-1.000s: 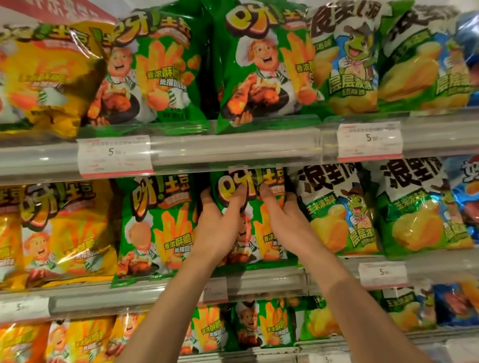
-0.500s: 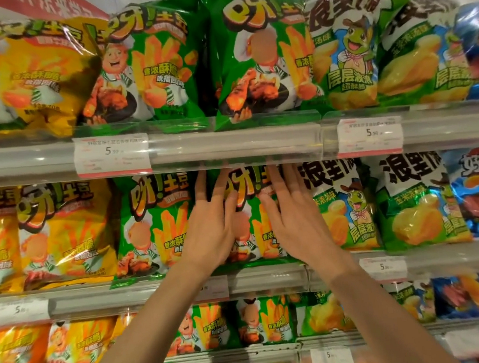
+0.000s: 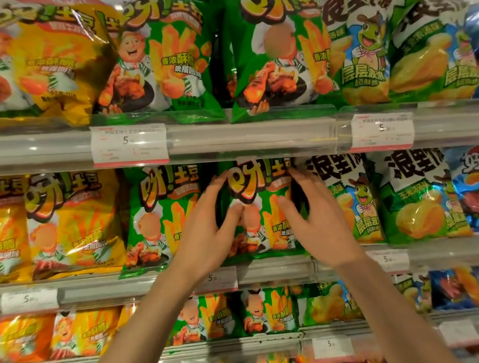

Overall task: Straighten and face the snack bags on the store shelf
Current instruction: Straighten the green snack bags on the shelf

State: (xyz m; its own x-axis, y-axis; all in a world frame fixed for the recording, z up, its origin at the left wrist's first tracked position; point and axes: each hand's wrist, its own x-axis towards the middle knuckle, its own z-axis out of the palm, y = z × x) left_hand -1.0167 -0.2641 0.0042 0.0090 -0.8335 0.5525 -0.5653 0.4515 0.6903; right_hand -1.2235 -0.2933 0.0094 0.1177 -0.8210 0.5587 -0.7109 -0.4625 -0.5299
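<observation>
A green snack bag (image 3: 260,208) stands upright, facing front, in the middle of the middle shelf (image 3: 273,270). My left hand (image 3: 205,237) holds its left edge: the fingers reach into the dark gap beside the bag and the thumb lies on its front. My right hand (image 3: 318,223) holds the right edge the same way, thumb on the front and blurred fingers in the gap next to the neighbouring bag. Another green bag (image 3: 160,218) stands just to the left.
Yellow bags (image 3: 69,224) fill the left of the middle shelf, green-and-blue frog bags (image 3: 418,196) the right. The top shelf (image 3: 228,137) carries larger bags leaning over its rail, with price tags (image 3: 129,144) on the rails. Lower shelves hold smaller bags.
Both hands have slid from lying flat on the bag's front out to its two side edges. The view has shifted slightly upward.
</observation>
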